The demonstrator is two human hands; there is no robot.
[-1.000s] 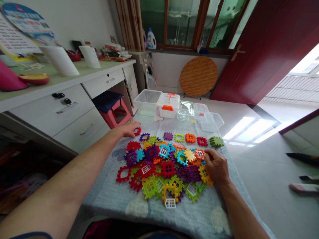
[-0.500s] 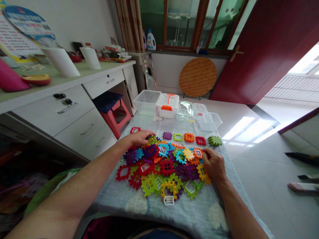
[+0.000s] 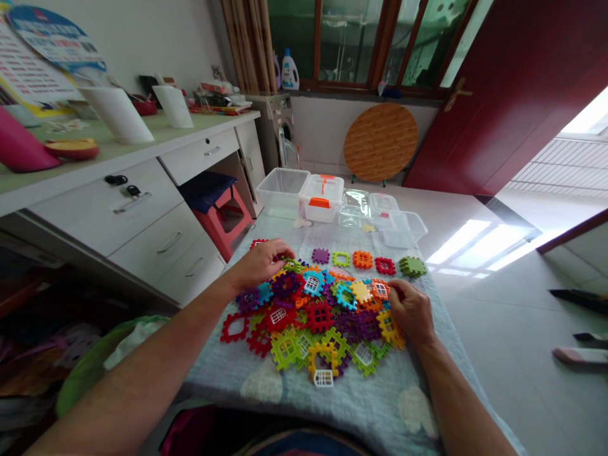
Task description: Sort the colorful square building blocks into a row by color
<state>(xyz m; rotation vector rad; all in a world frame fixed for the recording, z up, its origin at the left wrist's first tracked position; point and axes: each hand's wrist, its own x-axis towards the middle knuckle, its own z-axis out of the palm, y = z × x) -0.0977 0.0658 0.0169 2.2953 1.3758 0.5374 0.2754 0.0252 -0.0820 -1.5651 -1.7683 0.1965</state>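
A heap of colourful notched plastic building blocks lies on the cloth-covered table, some with white window inserts. At the heap's far left edge my left hand is closed, a green building block showing at its fingertips, mostly hidden. My right hand rests at the heap's right side with fingers curled together, beside an orange block with a white window; what they grip, if anything, is hidden. Behind the heap stand a purple block, a lime frame, an orange block, a red frame and stacked green blocks.
At the table's far end stand an uncovered clear bin, a lidded box with orange clips and several smaller clear containers. A white-fronted desk and a pink stool are to the left.
My left hand has shifted slightly left and lifted, its fingers more bent over the green block. My right hand stays by the orange block, nearly unmoved. The view has tilted a little.
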